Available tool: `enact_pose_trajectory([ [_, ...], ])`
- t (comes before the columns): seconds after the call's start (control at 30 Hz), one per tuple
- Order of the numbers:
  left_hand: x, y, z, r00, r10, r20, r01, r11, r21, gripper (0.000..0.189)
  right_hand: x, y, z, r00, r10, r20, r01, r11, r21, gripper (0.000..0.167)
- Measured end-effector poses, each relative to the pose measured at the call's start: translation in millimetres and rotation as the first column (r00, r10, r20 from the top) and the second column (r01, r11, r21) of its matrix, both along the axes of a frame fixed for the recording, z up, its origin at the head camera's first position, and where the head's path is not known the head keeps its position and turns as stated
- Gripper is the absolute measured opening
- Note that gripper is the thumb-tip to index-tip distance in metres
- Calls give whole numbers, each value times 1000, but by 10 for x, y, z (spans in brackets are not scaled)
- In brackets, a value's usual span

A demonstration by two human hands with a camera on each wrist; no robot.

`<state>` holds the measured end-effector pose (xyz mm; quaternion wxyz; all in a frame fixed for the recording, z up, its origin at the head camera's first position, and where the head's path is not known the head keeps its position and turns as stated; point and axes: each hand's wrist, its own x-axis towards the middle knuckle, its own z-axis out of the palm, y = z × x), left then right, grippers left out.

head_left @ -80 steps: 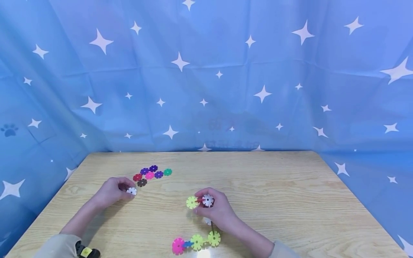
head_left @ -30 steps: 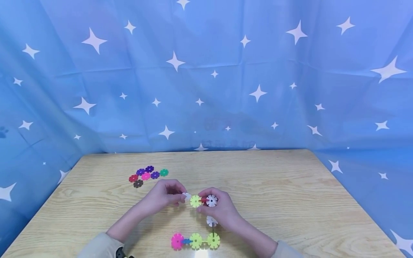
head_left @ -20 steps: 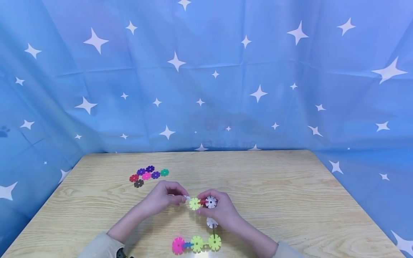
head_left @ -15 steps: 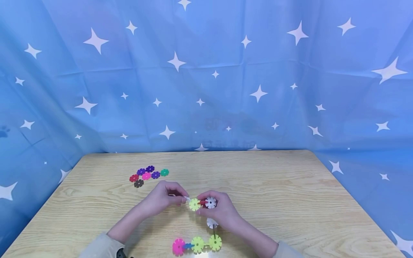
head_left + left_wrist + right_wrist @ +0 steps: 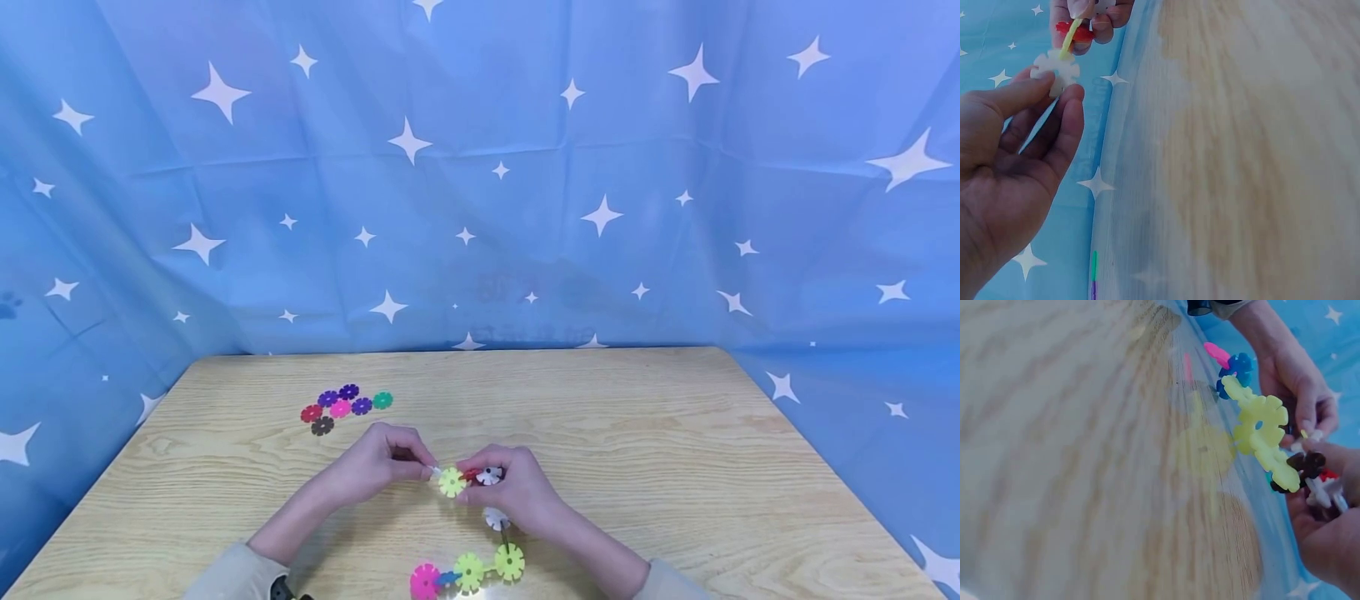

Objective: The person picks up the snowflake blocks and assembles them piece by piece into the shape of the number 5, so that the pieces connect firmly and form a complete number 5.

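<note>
My left hand [image 5: 382, 458] pinches a white notched snowflake disc [image 5: 1055, 67] between thumb and fingertips. That disc meets the rim of a yellow-green disc [image 5: 452, 482], seen edge-on in the left wrist view. With my right hand [image 5: 519, 490] I grip a chain of interlocked discs close to the yellow one, by a red disc [image 5: 470, 474] and a white one [image 5: 490, 476]. From there the chain hangs toward me through another white disc [image 5: 497, 518], a dark one, yellow-green discs [image 5: 1260, 425], a blue one [image 5: 448, 577] and a pink end disc [image 5: 425, 582].
Loose discs lie on the wooden table [image 5: 637, 417] at the back left: purple ones [image 5: 348, 391], a red one [image 5: 311, 413], a pink one [image 5: 341, 408], a brown one [image 5: 322, 426] and a green one [image 5: 382, 401]. A starry blue curtain [image 5: 480, 208] hangs behind the table.
My left hand has brought the white disc rightward from beside the loose pile to the chain's yellow-green disc. Lately both hands dip slightly, and the chain's lower end swings a little right.
</note>
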<state>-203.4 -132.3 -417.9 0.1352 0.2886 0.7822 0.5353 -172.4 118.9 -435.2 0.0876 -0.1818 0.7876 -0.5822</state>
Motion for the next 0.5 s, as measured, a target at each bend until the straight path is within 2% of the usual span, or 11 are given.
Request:
enact_pose_trajectory([
  [0.23,1,4,16,1000,-25,-4,25,1000,-7,6,9,-13,-3,1000,15,-11,-15,999,-32,29],
  [0.37,6,9,27,1000,-20,0,20,1000,-18,8,0,-2,3,1000,27,1,-27,999,-31,30],
  [0.5,20,17,40,1000,10,-1,-10,1000,-24,9,-28,24,19,999,44,13,-44,999,-2,32],
])
